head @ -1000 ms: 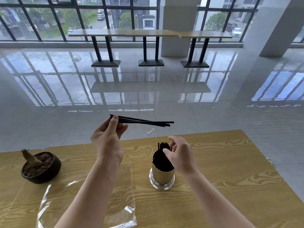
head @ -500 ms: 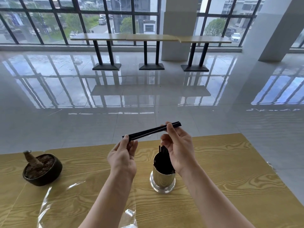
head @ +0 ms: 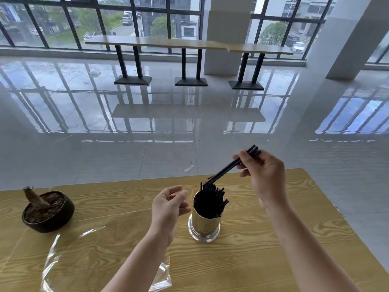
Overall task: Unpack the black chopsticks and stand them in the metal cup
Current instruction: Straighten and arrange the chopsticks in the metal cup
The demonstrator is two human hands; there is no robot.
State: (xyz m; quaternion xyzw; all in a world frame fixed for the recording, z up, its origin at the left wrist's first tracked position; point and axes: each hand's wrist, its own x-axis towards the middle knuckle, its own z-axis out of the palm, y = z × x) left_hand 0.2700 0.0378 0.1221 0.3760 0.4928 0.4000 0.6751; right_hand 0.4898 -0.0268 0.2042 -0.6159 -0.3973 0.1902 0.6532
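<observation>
- Above the metal cup [head: 205,225], up and to its right, my right hand [head: 266,175] pinches a small bunch of black chopsticks [head: 228,166]; I can't count them exactly, two or three. They tilt down, lower tips just over the cup's mouth.
- In the one cup: a thick bundle of standing chopsticks [head: 211,199], too many to count.
- Just left of the cup, my left hand [head: 168,205] hangs empty, fingers loosely curled.
- Farther left: one clear wrapper [head: 69,251] flat on the table [head: 273,249], and one dark pot [head: 47,210].

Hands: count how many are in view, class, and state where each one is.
2. The left hand is open and empty, just left of the metal cup. The right hand is above and right of the cup, its grip on black chopsticks.
</observation>
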